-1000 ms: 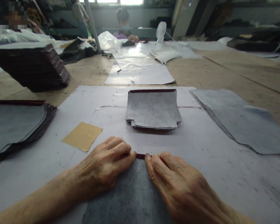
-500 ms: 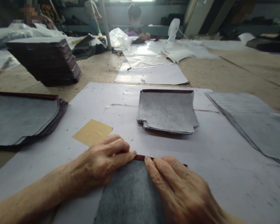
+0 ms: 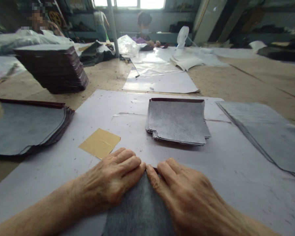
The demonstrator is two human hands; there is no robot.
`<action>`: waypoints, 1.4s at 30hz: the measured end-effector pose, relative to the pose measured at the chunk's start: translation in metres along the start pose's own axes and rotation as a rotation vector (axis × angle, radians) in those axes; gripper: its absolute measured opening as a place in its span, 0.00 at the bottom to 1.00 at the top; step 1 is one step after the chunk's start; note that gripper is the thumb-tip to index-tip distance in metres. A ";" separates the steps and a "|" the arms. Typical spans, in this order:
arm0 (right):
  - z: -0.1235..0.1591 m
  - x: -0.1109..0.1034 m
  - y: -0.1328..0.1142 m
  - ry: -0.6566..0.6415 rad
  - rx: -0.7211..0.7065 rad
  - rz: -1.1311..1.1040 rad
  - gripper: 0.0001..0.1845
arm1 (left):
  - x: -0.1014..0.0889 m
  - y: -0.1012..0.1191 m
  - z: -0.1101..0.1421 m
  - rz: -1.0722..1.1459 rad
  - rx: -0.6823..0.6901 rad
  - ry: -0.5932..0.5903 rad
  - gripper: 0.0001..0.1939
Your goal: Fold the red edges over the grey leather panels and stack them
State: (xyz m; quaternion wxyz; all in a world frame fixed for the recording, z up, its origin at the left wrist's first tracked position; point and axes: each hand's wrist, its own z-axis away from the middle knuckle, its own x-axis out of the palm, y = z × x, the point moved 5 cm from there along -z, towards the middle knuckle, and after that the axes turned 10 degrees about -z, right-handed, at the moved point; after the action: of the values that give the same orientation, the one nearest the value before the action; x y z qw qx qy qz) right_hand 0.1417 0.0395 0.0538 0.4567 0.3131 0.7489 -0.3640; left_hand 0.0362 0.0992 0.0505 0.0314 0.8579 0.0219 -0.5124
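Observation:
A grey fabric piece (image 3: 140, 206) lies on the white sheet in front of me, its far edge folded into a narrow dark red strip that my fingers mostly cover. My left hand (image 3: 113, 177) is closed, thumb and fingers pressing that folded edge from the left. From the right, my right hand (image 3: 184, 193) pinches the same edge, its fingertips almost touching those of the left. Just beyond lies a stack of grey pieces (image 3: 177, 119) with a dark red folded edge. A tan square (image 3: 99, 143) rests beyond my left hand.
Larger grey pieces (image 3: 31, 126) are stacked at left, and more grey sheets (image 3: 263, 131) lie at right. A tall dark stack (image 3: 54, 70) stands at back left. Farther off are a metal pole (image 3: 113, 29), a small white fan (image 3: 182, 36) and several people.
My right hand has slid left along the folded edge, closing the gap to my left hand. Less of the dark red strip shows. The whole view has shifted slightly downward.

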 end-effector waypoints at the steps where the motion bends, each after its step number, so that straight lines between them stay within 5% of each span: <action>1: -0.002 0.001 0.000 0.011 -0.001 -0.014 0.14 | 0.000 -0.001 0.001 0.015 -0.006 0.000 0.13; 6: -0.002 0.006 -0.004 0.119 -0.122 -0.031 0.16 | -0.007 -0.014 0.013 0.047 -0.068 0.015 0.15; 12: 0.002 0.007 0.001 0.166 -0.106 -0.079 0.15 | -0.010 -0.018 0.017 -0.007 -0.068 -0.024 0.16; 24: -0.007 0.016 0.008 -0.081 0.009 -0.171 0.21 | -0.012 -0.014 0.016 -0.061 -0.048 -0.077 0.17; 32: -0.008 0.019 0.012 -0.149 0.008 -0.141 0.33 | -0.025 0.017 0.033 -0.015 -0.235 -0.060 0.18; 42: -0.011 0.017 0.007 -0.129 -0.013 0.016 0.39 | -0.023 0.025 0.037 -0.098 -0.245 -0.023 0.17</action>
State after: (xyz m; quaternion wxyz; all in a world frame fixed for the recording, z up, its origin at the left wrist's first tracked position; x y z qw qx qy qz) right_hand 0.1360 0.0547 0.0398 0.5087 0.2923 0.7178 -0.3749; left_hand -0.0057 0.0718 0.0538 0.1114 0.8395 0.1258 -0.5167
